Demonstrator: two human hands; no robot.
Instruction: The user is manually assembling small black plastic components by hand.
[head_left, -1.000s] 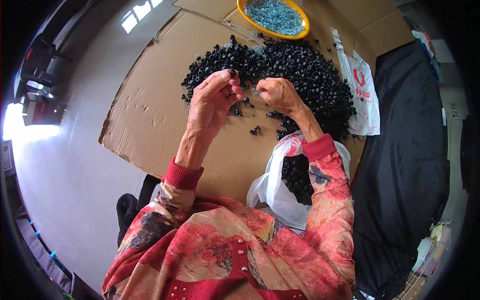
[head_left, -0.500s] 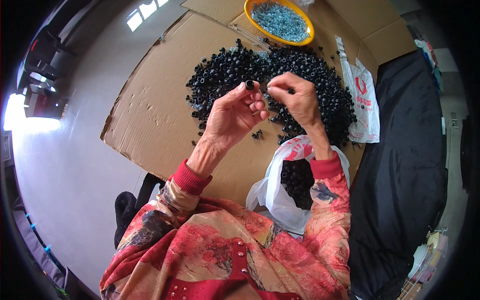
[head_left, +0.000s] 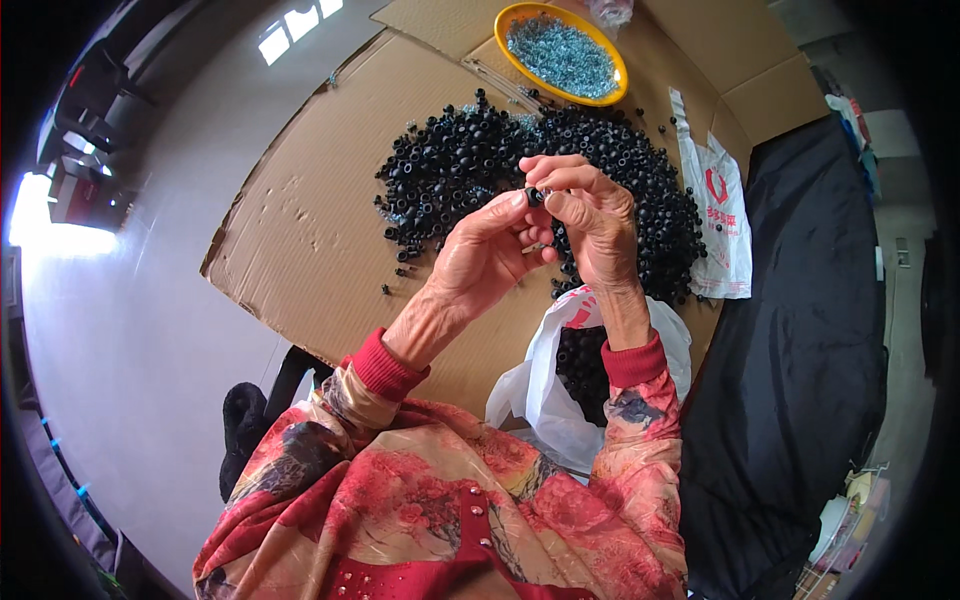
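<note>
Light is shining on the grey floor (head_left: 150,330). Brown cardboard (head_left: 310,200) is lying flat. Over the cardboard, the left hand (head_left: 478,258) is pinching a small black bead (head_left: 534,197). Behind, a pile of black beads (head_left: 655,215) is sitting near a yellow bowl (head_left: 586,99). An open white bag (head_left: 545,370) is holding more. The right hand (head_left: 600,220) is curling close to the small black bead; I cannot tell if it is gripping. A flat plastic bag (head_left: 725,265), then black cloth (head_left: 800,340), are lying at the right.
</note>
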